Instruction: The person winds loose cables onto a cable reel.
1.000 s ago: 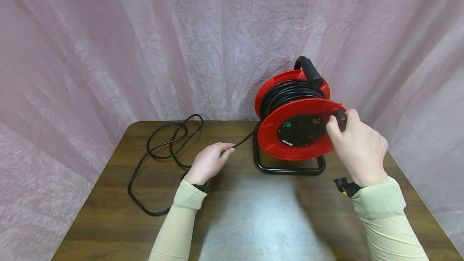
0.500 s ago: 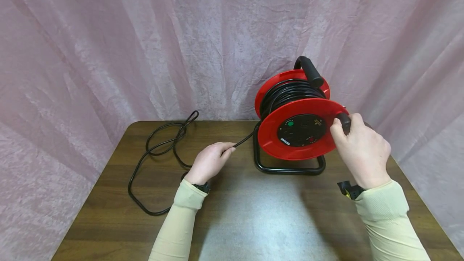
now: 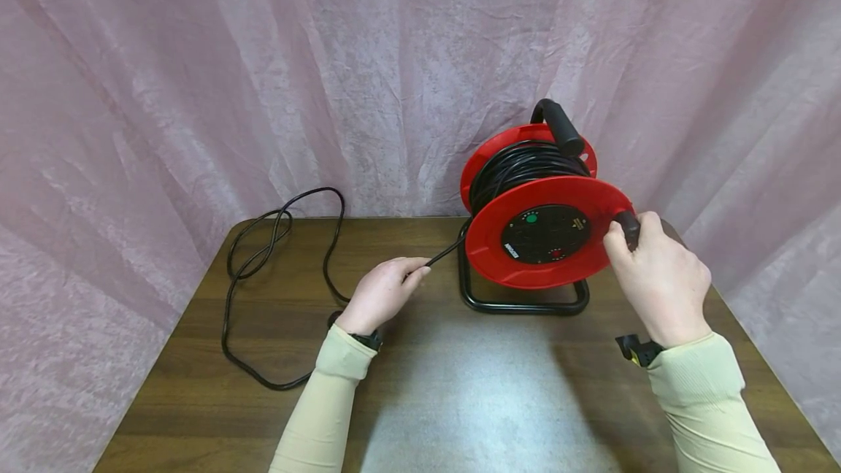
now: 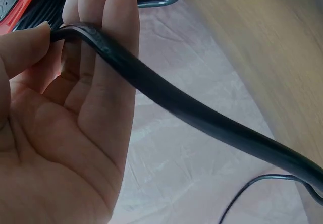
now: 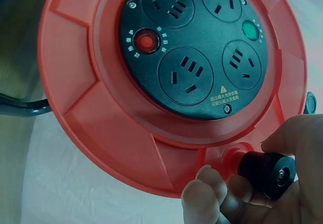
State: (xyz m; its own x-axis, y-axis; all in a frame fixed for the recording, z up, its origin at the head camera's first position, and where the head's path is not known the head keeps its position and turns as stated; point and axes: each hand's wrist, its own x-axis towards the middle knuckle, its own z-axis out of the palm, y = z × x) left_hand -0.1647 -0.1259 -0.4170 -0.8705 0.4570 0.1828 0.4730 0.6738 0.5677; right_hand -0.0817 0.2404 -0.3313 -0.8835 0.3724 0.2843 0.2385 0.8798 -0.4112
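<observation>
A red cable reel stands on a black tube frame at the right of the table, with black cable wound round its drum. My right hand grips the black crank knob on the reel's front disc; the right wrist view shows thumb and fingers round it. My left hand pinches the black cable between thumb and fingers, left of the reel. From that hand a short stretch runs up to the drum. The loose cable lies in loops on the table's left side.
The wooden table ends at a pink curtain behind it. A black carrying handle tops the reel. Sockets, a green light and a red switch sit on the disc's black panel.
My right hand has moved slightly right and down with the knob, and the reel's disc has turned clockwise. The loose cable loops have shifted and spread left. My left hand stays nearly still.
</observation>
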